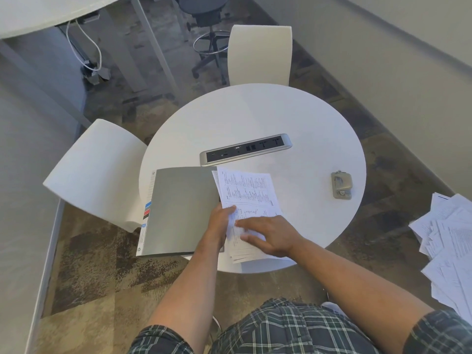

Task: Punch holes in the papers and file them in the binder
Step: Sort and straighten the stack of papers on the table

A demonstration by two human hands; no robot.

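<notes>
A grey binder (178, 210) lies open on the left part of the round white table (293, 118), its cover overhanging the table's near-left edge. A stack of printed papers (250, 195) rests on its right side. My left hand (219, 226) grips the stack's left edge, thumb on top. My right hand (268, 236) lies flat on the papers' near end, fingers spread. A metal hole punch (341, 185) sits alone near the table's right edge, away from both hands.
A silver power and socket strip (245, 149) is set into the table's middle. Two white chairs (259, 54) (97, 172) stand at the far side and the left. More loose papers (449, 241) are piled at the right edge of view.
</notes>
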